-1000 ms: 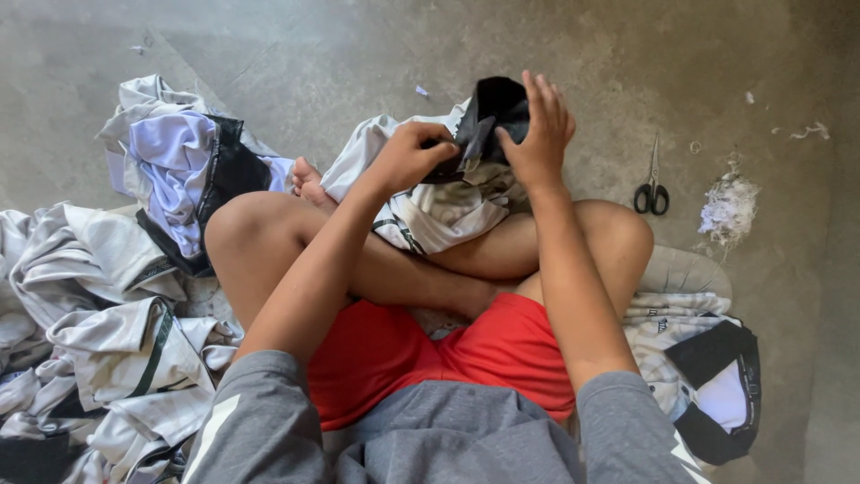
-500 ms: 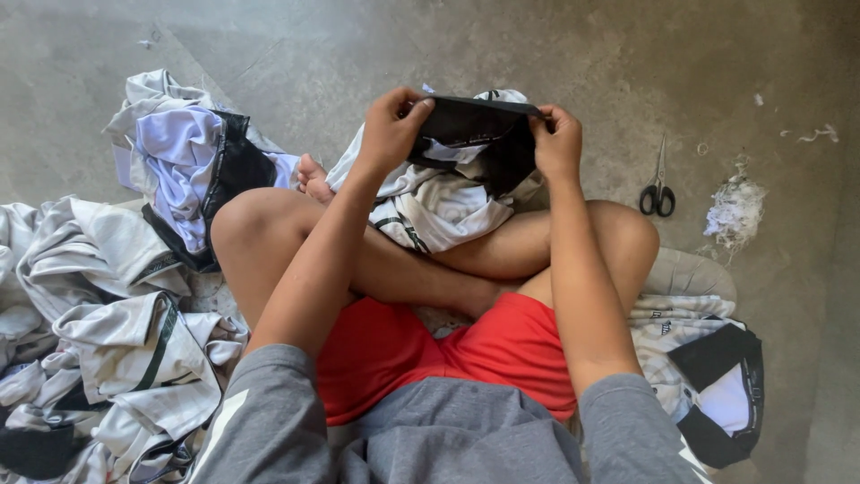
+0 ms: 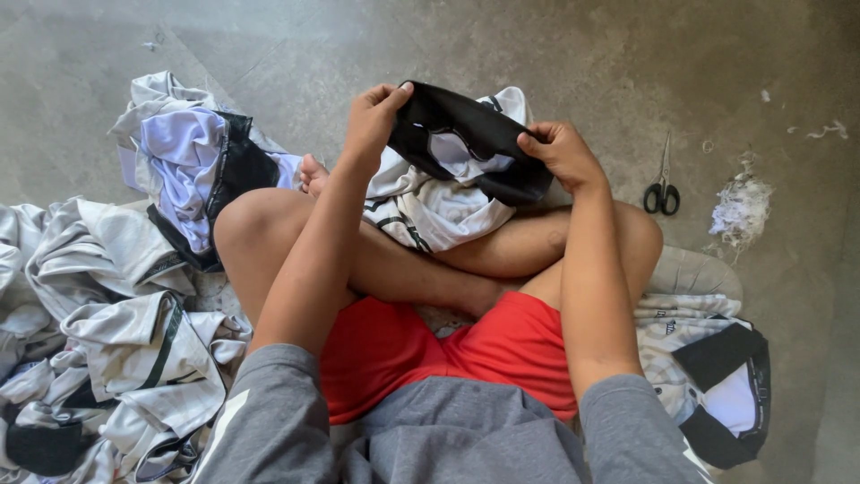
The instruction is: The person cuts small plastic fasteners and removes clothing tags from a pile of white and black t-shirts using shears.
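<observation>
Black collar of a white garment is stretched btwn both hands, held up over the crossed legs. Left hand pinches the collar's left end, thumb on top, fingers curled under the fabric. Right hand pinches the right end, thumb pressed on the black band, fingers hidden beneath. Garment body hangs down onto the shins. Scissors lie on the concrete floor to the right, near a lint clump. Pile of clothes at left.

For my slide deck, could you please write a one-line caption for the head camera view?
Seated cross-legged on concrete, left hand and right hand stretch a black-trimmed white garment; scissors lie alongside.
</observation>
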